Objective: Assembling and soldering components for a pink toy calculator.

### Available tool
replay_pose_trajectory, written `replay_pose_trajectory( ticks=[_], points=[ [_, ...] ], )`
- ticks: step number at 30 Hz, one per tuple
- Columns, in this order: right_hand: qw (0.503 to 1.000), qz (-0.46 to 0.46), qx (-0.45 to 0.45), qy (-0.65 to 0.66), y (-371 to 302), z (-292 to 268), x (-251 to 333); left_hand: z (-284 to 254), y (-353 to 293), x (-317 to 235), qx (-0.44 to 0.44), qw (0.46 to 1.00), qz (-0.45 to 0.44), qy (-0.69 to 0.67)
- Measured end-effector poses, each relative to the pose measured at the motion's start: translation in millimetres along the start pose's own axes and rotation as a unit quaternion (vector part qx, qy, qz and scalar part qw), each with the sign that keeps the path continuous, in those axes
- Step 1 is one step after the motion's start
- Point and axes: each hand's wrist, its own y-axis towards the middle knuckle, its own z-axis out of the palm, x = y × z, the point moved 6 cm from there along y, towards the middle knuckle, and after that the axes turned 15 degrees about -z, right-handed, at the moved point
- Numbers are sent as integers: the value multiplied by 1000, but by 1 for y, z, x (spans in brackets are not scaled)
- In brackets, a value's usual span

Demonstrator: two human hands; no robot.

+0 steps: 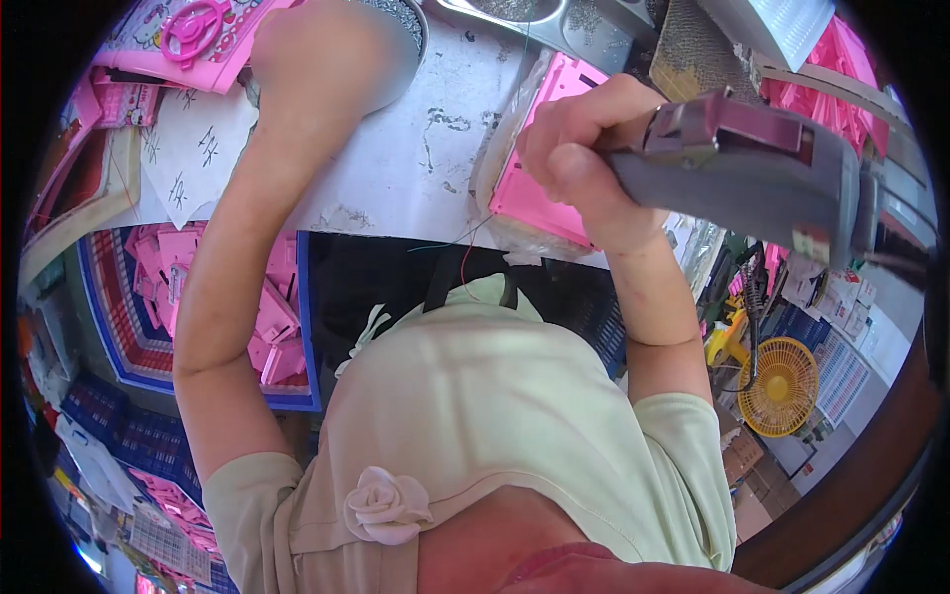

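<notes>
The right hand [594, 158] is closed around a dark grey tool [757, 173], held above the surface [386, 188]. Beneath that hand, a pink case [539, 203] lies on clear plastic [495, 148] at the surface's near edge. The left hand [322, 54] is blurred over a round bowl [425, 45] of small metal parts; whether its fingers hold anything cannot be told. Below the left forearm, a blue crate [312, 342] contains pink pieces [277, 315].
</notes>
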Motion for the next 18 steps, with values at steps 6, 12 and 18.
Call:
replay_pose_trajectory(
  ticks=[6,12,18],
  points=[
    [999,3,30,-20,-4,4,1,-1,-5,7,39,981,-5,-192],
    [973,-61,-72,213,18,-21,32,-17,-58,-54,109,885,-11,-453],
    [962,-72,-91,246,12,-15,54,-19,-80,-75,72,849,-36,-522]
  ],
)
